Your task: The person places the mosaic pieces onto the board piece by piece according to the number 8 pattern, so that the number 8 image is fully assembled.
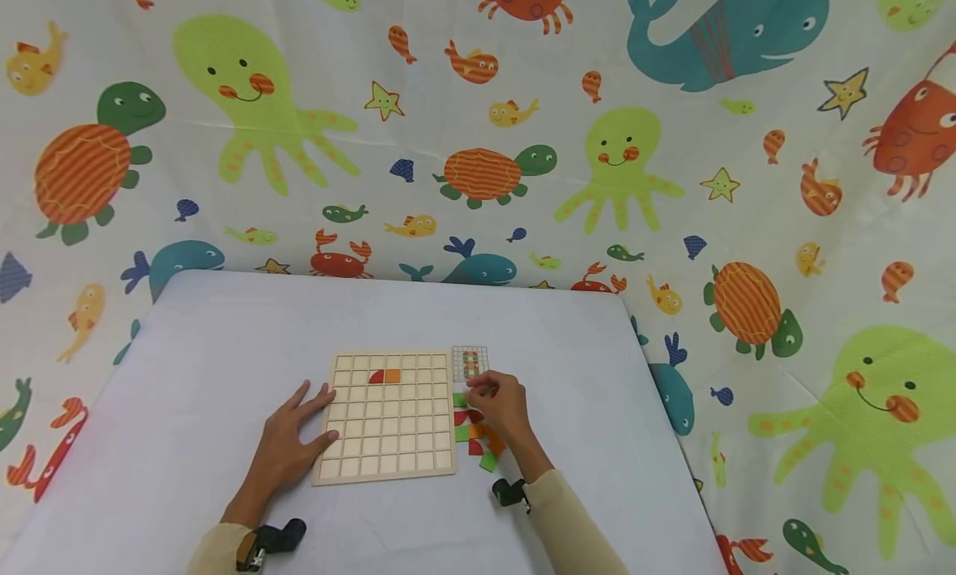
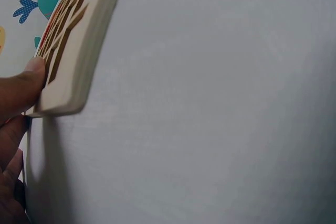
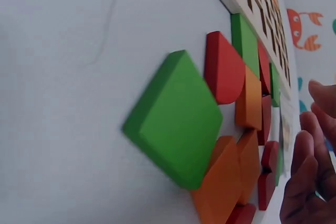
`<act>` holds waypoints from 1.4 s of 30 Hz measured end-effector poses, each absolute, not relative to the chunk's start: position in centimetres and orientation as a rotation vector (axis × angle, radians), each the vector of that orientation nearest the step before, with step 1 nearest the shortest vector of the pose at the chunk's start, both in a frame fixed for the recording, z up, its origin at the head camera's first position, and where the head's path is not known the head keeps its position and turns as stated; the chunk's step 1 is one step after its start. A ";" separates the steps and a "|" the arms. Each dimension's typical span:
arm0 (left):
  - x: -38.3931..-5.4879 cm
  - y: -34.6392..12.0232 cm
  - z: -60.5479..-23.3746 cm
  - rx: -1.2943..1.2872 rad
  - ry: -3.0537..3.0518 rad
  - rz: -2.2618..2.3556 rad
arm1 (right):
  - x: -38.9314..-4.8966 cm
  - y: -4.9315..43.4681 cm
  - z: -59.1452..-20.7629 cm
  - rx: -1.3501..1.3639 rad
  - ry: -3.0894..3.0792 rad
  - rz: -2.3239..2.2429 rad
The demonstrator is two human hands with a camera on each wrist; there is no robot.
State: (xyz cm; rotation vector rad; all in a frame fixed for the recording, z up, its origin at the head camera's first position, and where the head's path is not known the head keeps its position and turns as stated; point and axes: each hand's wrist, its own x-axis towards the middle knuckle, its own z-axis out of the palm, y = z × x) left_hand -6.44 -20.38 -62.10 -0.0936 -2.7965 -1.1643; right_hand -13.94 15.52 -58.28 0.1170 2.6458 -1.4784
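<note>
A wooden grid board (image 1: pixel 388 459) lies on the white table. A red quarter-circle piece (image 1: pixel 377 377) and an orange square piece (image 1: pixel 392 377) sit side by side in its upper cells. My left hand (image 1: pixel 287 446) rests against the board's left edge, fingers spread, the thumb (image 2: pixel 34 66) on its rim. Over loose pieces beside the board's right edge hovers my right hand (image 1: pixel 502 405), fingers bent, near a small pattern card (image 1: pixel 459 359). Nothing shows between its fingertips, which the right wrist view partly cuts off.
Loose pieces lie right of the board: a green square (image 3: pixel 178 121), a red rounded piece (image 3: pixel 223 69), an orange piece (image 3: pixel 220 179) and several others, some touching. A cloth with sea animals (image 1: pixel 418 177) hangs behind the table (image 1: pixel 254 309).
</note>
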 end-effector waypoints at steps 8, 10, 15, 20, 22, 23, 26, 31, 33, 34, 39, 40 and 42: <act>-6.5 -20.5 -62.2 -0.087 -2.802 -1.159 | -12.9 16.1 -58.5 0.118 2.668 -1.337; -6.5 -20.5 -62.2 -0.081 -2.807 -1.162 | -12.6 16.3 -58.5 0.114 2.688 -1.280; -6.5 -20.5 -62.1 -0.069 -2.816 -1.168 | -12.1 16.6 -58.9 0.146 2.736 -1.143; -6.6 -20.5 -62.0 -0.075 -2.809 -1.168 | -12.0 16.8 -59.0 0.113 2.771 -1.073; -6.5 -20.4 -62.0 -0.076 -2.809 -1.168 | -12.0 16.8 -58.9 0.085 2.775 -1.066; -6.5 -20.4 -62.0 -0.076 -2.810 -1.172 | -12.0 16.8 -58.9 0.074 2.774 -1.063; -6.5 -20.4 -62.1 -0.075 -2.810 -1.178 | -11.9 16.9 -58.7 0.055 2.748 -1.074; -6.4 -20.4 -62.2 -0.078 -2.801 -1.180 | -12.0 17.2 -58.6 0.027 2.682 -1.180; -6.5 -20.4 -62.2 -0.078 -2.802 -1.178 | -12.1 17.3 -58.5 0.011 2.666 -1.247; -6.5 -20.4 -62.2 -0.078 -2.804 -1.181 | -12.1 17.3 -58.5 0.004 2.663 -1.278; -6.4 -20.4 -62.1 -0.081 -2.802 -1.180 | -12.7 16.7 -58.4 -0.014 2.643 -1.421; -6.4 -20.4 -62.1 -0.081 -2.804 -1.179 | -12.8 16.6 -58.4 -0.019 2.642 -1.443; -6.4 -20.3 -62.2 -0.079 -2.804 -1.182 | -13.0 16.1 -58.4 -0.020 2.639 -1.478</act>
